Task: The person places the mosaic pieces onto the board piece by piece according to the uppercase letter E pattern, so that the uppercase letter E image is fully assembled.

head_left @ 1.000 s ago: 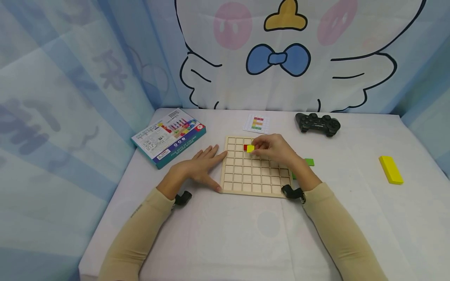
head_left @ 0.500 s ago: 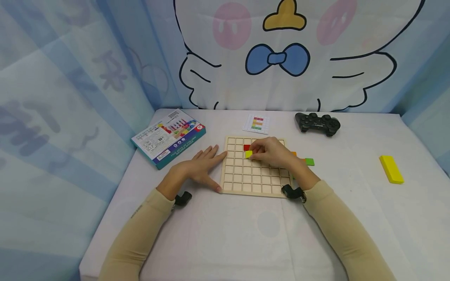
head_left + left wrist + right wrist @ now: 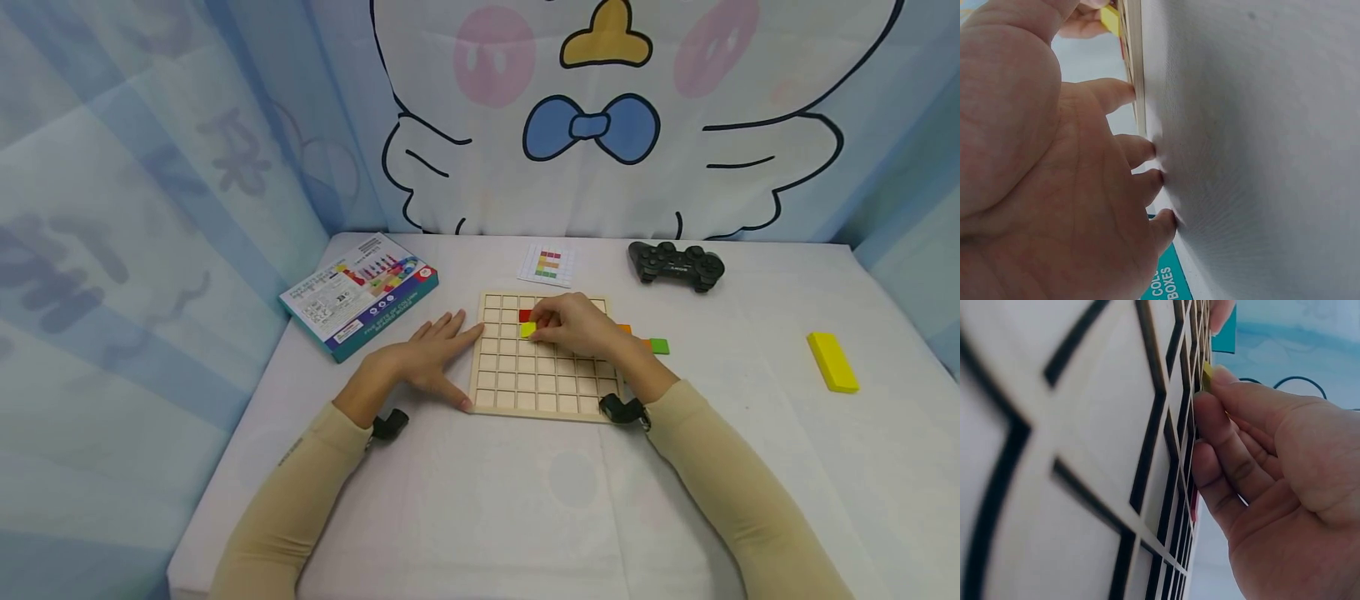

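Note:
A wooden grid board [image 3: 517, 387] lies in front of the person. The right hand [image 3: 576, 323] reaches over its upper part and pinches a small yellow block [image 3: 528, 331] between thumb and fingers. In the right wrist view, the yellow block [image 3: 1207, 375] is down at the grid, mostly covered by the fingertips [image 3: 1224, 375]. Directly behind it a red piece [image 3: 524, 316] sits on the board, partly hidden by the hand. The left hand [image 3: 423, 358] is spread flat at the board's left side, its thumb and index finger touching the wooden edge [image 3: 1138, 69].
Orange [image 3: 625, 328] and green [image 3: 659, 346] pieces lie right of the board, partly under the right forearm. A pattern card [image 3: 547, 265] and game controller [image 3: 677, 265] are behind. A teal game box [image 3: 360, 292] stands left, a yellow bar [image 3: 832, 362] far right.
The right hand has brought the yellow block from beside the red piece slightly toward the person, to the row in front of it. The left hand has stayed put.

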`<state>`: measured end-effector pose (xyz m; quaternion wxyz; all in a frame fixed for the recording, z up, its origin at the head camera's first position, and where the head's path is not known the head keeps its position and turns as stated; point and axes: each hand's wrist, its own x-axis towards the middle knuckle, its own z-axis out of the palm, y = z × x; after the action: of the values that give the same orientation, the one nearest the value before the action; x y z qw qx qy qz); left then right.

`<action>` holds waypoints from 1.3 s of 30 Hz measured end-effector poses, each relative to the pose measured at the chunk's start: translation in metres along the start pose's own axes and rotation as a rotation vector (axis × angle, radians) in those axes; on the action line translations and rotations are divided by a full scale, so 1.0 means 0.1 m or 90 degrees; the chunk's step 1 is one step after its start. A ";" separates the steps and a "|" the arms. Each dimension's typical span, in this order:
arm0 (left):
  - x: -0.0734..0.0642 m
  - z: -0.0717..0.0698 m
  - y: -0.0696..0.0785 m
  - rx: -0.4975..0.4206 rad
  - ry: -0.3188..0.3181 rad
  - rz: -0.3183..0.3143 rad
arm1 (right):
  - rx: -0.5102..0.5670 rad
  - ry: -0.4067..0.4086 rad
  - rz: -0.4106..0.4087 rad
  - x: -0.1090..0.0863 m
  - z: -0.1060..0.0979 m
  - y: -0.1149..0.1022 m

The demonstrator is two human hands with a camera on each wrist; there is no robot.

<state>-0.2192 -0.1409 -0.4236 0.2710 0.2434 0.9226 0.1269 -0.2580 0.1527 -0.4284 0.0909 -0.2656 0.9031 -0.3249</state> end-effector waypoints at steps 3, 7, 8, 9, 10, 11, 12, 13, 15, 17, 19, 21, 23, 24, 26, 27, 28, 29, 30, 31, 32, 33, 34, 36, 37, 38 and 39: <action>0.00 0.00 -0.01 -0.001 0.001 0.001 | -0.003 -0.001 -0.005 0.01 0.00 0.00; 0.00 0.00 0.00 -0.006 0.003 0.005 | -0.001 -0.002 -0.015 0.01 0.01 0.00; -0.01 0.00 0.00 -0.006 0.003 0.005 | -0.001 -0.003 -0.017 0.01 0.01 0.00; -0.01 0.00 0.00 -0.007 0.003 0.005 | -0.001 -0.003 -0.017 0.01 0.01 -0.01; -0.01 -0.01 0.00 -0.007 0.002 0.004 | -0.001 -0.004 -0.018 0.02 0.01 -0.02; -0.01 -0.01 0.00 -0.006 0.001 0.002 | 0.000 -0.006 -0.018 0.02 0.01 -0.02; -0.02 -0.02 0.00 -0.006 0.000 0.001 | 0.001 -0.007 -0.018 0.02 0.01 -0.03; -0.02 -0.02 0.01 -0.007 -0.001 0.000 | 0.000 -0.009 -0.017 0.02 0.01 -0.04; -0.02 -0.02 0.01 -0.008 -0.002 0.002 | -0.003 -0.011 -0.015 0.03 0.01 -0.04; -0.03 -0.03 0.02 -0.009 -0.003 0.001 | -0.008 -0.011 -0.015 0.03 0.02 -0.04; -0.03 -0.03 0.02 -0.010 -0.002 0.003 | -0.015 -0.011 -0.016 0.03 0.02 -0.04; -0.03 -0.03 0.01 -0.009 -0.002 0.005 | -0.018 -0.011 -0.019 0.03 0.02 -0.04; -0.02 -0.03 0.01 -0.008 -0.001 0.007 | -0.020 -0.010 -0.022 0.03 0.02 -0.04; -0.02 -0.03 0.01 -0.009 0.000 0.009 | -0.021 -0.011 -0.023 0.03 0.02 -0.04; -0.01 -0.02 0.00 -0.009 0.001 0.011 | -0.020 -0.012 -0.023 0.02 0.02 -0.04; -0.01 -0.02 0.00 -0.008 0.002 0.012 | -0.020 -0.012 -0.022 0.02 0.02 -0.03; -0.01 -0.02 0.00 -0.008 0.002 0.012 | -0.019 -0.012 -0.019 0.02 0.02 -0.04; -0.01 -0.02 0.00 -0.008 0.003 0.012 | -0.018 -0.012 -0.016 0.02 0.02 -0.04; -0.01 -0.02 0.00 -0.008 0.002 0.011 | -0.018 -0.013 -0.015 0.02 0.02 -0.04; -0.01 -0.02 -0.01 -0.008 0.002 0.012 | -0.017 -0.013 -0.014 0.02 0.02 -0.04; -0.01 -0.02 -0.01 -0.008 0.002 0.012 | -0.016 -0.012 -0.012 0.02 0.02 -0.04; -0.01 -0.01 0.00 -0.008 0.001 0.012 | -0.017 -0.011 -0.012 0.01 0.02 -0.04; -0.01 -0.01 0.00 -0.007 0.001 0.013 | -0.017 -0.010 -0.011 0.01 0.02 -0.04; -0.01 -0.01 -0.01 -0.005 0.002 0.014 | -0.019 -0.007 -0.014 0.00 0.02 -0.03; -0.01 -0.01 0.00 -0.005 0.002 0.014 | -0.019 -0.003 -0.014 0.00 0.02 -0.03; -0.01 -0.01 0.00 -0.005 0.003 0.014 | -0.015 0.000 -0.014 -0.01 0.01 -0.04; -0.01 -0.01 0.00 -0.004 0.004 0.013 | -0.012 0.003 -0.013 -0.02 0.01 -0.04</action>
<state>-0.2194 -0.1417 -0.4227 0.2680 0.2517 0.9203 0.1336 -0.2544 0.1511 -0.4265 0.0826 -0.2750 0.9035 -0.3181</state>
